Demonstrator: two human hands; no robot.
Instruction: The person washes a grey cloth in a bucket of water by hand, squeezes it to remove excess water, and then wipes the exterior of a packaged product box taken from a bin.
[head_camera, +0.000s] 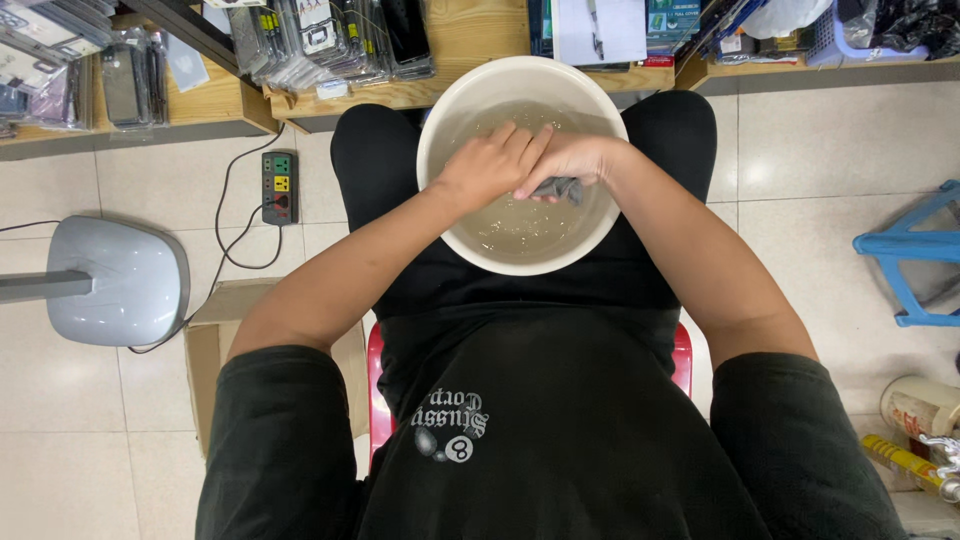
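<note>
A cream plastic basin rests on my lap and holds cloudy, soapy water. Both my hands are inside it, pressed together over the water. My left hand is closed over the top of a small grey cloth. My right hand grips the same cloth, and a dark wet end of it sticks out below my fingers. Most of the cloth is hidden between my hands.
I sit on a red stool. A grey fan base, a power strip and a cardboard box lie on the tiled floor to the left. A blue stool stands right. Wooden shelves with packaged goods run ahead.
</note>
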